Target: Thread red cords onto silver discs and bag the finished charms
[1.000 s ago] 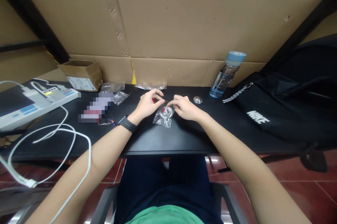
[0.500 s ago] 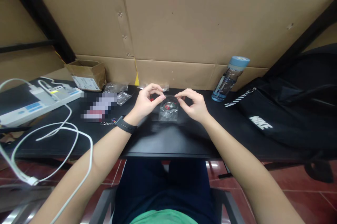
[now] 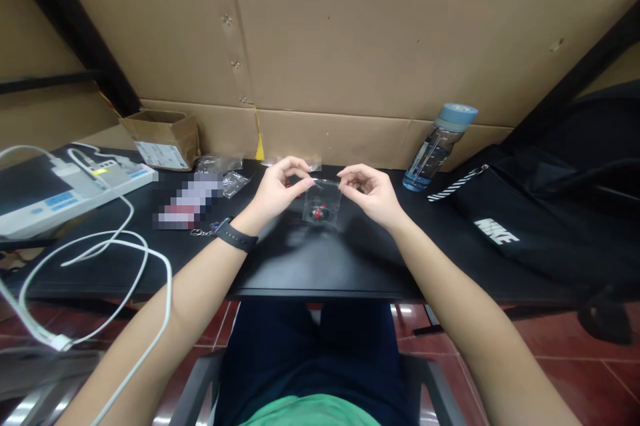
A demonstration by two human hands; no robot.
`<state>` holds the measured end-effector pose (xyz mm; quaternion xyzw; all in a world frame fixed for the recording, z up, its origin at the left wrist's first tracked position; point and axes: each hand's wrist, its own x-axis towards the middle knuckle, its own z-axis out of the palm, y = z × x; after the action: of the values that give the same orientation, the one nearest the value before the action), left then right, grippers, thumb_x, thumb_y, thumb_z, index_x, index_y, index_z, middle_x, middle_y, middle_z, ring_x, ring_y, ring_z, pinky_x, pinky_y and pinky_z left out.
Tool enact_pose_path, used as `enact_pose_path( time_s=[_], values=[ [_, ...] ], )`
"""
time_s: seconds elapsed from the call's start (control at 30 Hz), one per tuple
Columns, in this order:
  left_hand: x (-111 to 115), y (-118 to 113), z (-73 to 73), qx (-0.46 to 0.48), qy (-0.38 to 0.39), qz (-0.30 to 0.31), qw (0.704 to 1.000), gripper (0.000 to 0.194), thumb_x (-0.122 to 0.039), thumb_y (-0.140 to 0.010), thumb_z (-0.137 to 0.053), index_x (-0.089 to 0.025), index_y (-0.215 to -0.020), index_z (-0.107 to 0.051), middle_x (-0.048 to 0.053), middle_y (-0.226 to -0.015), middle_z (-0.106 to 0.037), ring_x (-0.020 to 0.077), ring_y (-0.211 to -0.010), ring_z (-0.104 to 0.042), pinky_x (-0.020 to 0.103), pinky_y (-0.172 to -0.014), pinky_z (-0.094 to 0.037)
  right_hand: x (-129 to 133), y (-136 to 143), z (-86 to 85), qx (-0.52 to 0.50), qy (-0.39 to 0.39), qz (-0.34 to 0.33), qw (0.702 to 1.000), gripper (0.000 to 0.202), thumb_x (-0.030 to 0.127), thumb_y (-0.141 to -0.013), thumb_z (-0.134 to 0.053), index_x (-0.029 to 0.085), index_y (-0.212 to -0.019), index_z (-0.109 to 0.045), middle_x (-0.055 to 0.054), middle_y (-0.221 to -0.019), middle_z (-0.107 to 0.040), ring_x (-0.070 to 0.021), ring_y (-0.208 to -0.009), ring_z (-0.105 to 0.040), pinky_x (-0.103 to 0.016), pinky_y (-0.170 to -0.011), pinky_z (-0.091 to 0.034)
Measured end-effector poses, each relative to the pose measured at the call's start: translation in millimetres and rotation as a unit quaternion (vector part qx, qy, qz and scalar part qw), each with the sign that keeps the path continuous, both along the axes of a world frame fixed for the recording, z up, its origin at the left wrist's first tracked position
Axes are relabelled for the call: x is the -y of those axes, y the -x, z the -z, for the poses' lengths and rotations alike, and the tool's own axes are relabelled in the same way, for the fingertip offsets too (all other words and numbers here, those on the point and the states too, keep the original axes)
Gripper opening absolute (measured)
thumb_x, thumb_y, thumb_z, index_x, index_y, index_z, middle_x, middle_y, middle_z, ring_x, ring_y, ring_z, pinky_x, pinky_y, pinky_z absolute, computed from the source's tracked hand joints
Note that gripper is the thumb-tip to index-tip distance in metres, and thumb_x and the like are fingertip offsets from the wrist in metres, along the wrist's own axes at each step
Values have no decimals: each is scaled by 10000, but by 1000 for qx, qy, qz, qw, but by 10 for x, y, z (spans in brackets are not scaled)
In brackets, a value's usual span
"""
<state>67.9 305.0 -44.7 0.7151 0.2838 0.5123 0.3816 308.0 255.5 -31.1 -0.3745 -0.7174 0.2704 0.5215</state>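
A small clear plastic bag (image 3: 327, 199) hangs between my hands above the black table, with a small dark and red item (image 3: 319, 213) near its bottom. My left hand (image 3: 285, 184) pinches the bag's upper left corner between thumb and fingertip. The upper right corner is pinched by my right hand (image 3: 371, 193), its other fingers curled. A bit of red shows beside my left hand's fingers; what it is cannot be made out.
On the black table (image 3: 320, 273) are a white power strip (image 3: 30, 213) with cables, an open cardboard box (image 3: 167, 139), clear plastic wrappers (image 3: 220, 164), a keychain (image 3: 203, 233), a water bottle (image 3: 433, 153) and a black bag (image 3: 540, 213) at the right.
The plastic bag now hangs flatter, its top edge stretched straight between my hands. The item inside sits lower in the bag. My right hand's fingers have curled in more.
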Motion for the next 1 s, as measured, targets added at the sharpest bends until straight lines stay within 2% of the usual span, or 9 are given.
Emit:
enact_pose_path(
  time_s=[0.2, 0.33, 0.4, 0.5, 0.57, 0.67, 0.8, 0.9, 1.0],
  values=[
    [-54, -44, 79, -34, 7, -8, 999, 323, -430, -853, -785, -199, -1039, -659, 49, -918, -754, 196, -836, -712, 287, -704, -492, -93, -16, 109, 1, 31, 1, 1000, 316, 405, -892, -726, 212, -1139, -682, -40, -941, -682, -170, -852, -646, -299, -761, -524],
    [-60, -49, 85, -40, 7, -20, 999, 317, -423, -858, -778, -198, -1041, -653, 48, -922, -757, 184, -800, -704, 274, -646, -448, -189, -116, 216, 76, 63, -41, 994, 630, 339, -825, -780, 229, -1393, -531, -67, -1095, -723, -174, -900, -662, -271, -722, -513],
    [-62, -46, 83, -39, 7, -24, 999, 310, -418, -861, -775, -200, -1045, -653, 44, -925, -758, 172, -764, -694, 272, -626, -439, -243, -168, 289, 122, 85, -50, 988, 694, 288, -798, -780, 215, -1429, -502, -73, -1090, -749, -168, -868, -672, -259, -695, -499],
    [-68, -48, 86, -35, 10, -28, 999, 309, -416, -862, -772, -199, -1044, -649, 40, -919, -756, 157, -721, -676, 270, -616, -442, -304, -203, 385, 172, 125, -67, 975, 546, 243, -800, -748, 170, -1322, -606, -45, -922, -781, -144, -740, -668, -264, -708, -497],
    [-80, -45, 94, -30, 14, -23, 999, 322, -428, -861, -773, -197, -1044, -642, 44, -919, -755, 160, -724, -678, 272, -635, -463, -329, -200, 423, 185, 138, -74, 970, 425, 242, -803, -743, 153, -1214, -680, -42, -865, -787, -145, -724, -678, -274, -731, -503],
    [-113, -9, 105, -38, 18, -2, 999, 330, -478, -916, -709, -206, -1084, -626, 64, -957, -772, 196, -848, -723, 299, -747, -521, -350, -188, 439, 183, 138, -67, 971, 298, 250, -802, -748, 143, -1079, -740, -51, -844, -794, -157, -735, -699, -282, -739, -511],
    [-146, 102, 114, -177, 32, 1, 984, 350, -515, -1010, -541, -239, -1214, -609, 61, -989, -806, 236, -967, -749, 352, -865, -531, -378, -218, 438, 184, 132, -52, 973, 258, 252, -786, -765, 142, -1019, -762, -62, -848, -804, -163, -738, -712, -290, -741, -523],
    [-137, 153, 135, -292, 40, 34, 955, 460, -442, -937, -656, -241, -1340, -564, 45, -954, -823, 254, -927, -768, 352, -844, -530, -404, -260, 453, 177, 133, -40, 974, 235, 268, -775, -775, 141, -973, -768, -70, -847, -803, -175, -758, -723, -304, -751, -538],
    [-114, 128, 169, -327, 6, 64, 943, 554, -366, -869, -728, -233, -1378, -553, 41, -977, -828, 251, -924, -776, 339, -855, -526, -429, -287, 478, 163, 139, -37, 976, 234, 286, -761, -788, 149, -949, -764, -67, -838, -798, -186, -774, -734, -321, -775, -558]
  ],
)
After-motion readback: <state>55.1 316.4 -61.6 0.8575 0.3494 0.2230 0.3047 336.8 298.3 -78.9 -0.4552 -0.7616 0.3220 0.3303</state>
